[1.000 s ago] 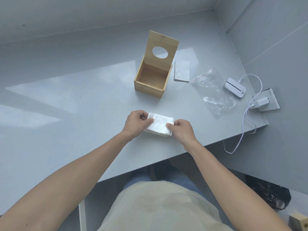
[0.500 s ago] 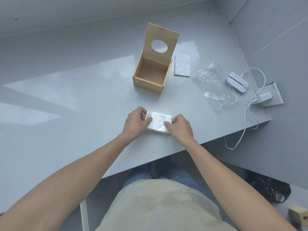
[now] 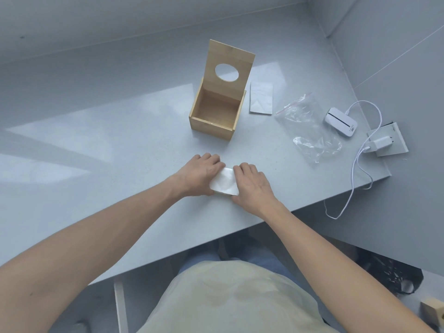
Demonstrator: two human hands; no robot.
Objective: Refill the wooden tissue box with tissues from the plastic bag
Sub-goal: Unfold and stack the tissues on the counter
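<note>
White tissue stack (image 3: 224, 181) pressed on grey table (image 3: 120, 164), squeezed between left hand (image 3: 200, 173) and right hand (image 3: 252, 186).
Next: lifting into open, empty wooden tissue box (image 3: 217, 111); plastic bag (image 3: 308, 128) emptied.

No legible text or labels.

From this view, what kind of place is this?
Probably an indoor desk in a room corner: a plain grey table against grey walls, with a wall socket and a plugged-in charger.

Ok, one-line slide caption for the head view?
Both hands press a tissue stack before the open wooden box.
</note>
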